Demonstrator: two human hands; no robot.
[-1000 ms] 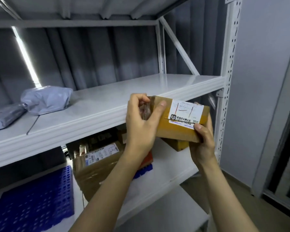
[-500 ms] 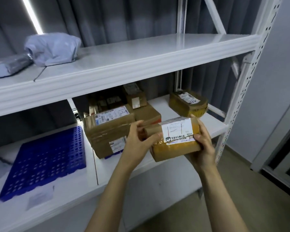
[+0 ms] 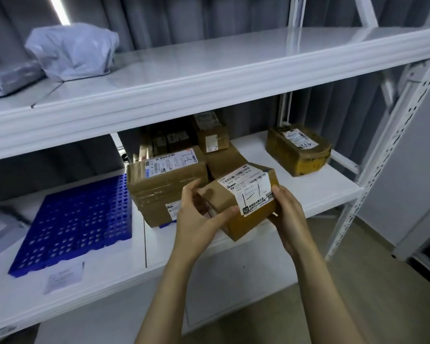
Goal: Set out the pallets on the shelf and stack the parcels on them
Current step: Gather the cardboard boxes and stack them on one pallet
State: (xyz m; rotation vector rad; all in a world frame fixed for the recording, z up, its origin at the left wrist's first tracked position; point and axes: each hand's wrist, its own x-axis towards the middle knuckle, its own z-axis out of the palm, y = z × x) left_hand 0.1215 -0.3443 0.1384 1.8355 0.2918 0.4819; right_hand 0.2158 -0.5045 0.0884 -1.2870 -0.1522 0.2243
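Observation:
Both hands hold a small brown parcel (image 3: 246, 202) with a white label in front of the lower shelf (image 3: 308, 194). My left hand (image 3: 196, 217) grips its left end, my right hand (image 3: 287, 219) its right end. Behind it a large taped parcel (image 3: 166, 180) rests on a blue pallet whose corner (image 3: 165, 224) shows underneath. Two smaller boxes (image 3: 211, 137) lie behind that one. A bare blue pallet (image 3: 77, 222) lies to the left. Another brown parcel (image 3: 298, 150) sits alone at the right of the shelf.
On the upper shelf (image 3: 209, 78) lie a grey plastic mailer bag (image 3: 72, 50) and a flat grey packet (image 3: 8, 78). A paper slip (image 3: 63, 276) lies in front of the bare pallet. A white upright post (image 3: 382, 155) bounds the rack at the right.
The parcel has come down from upper-shelf height to the lower shelf and tilted, its label now facing up. My view has dropped toward the lower shelf.

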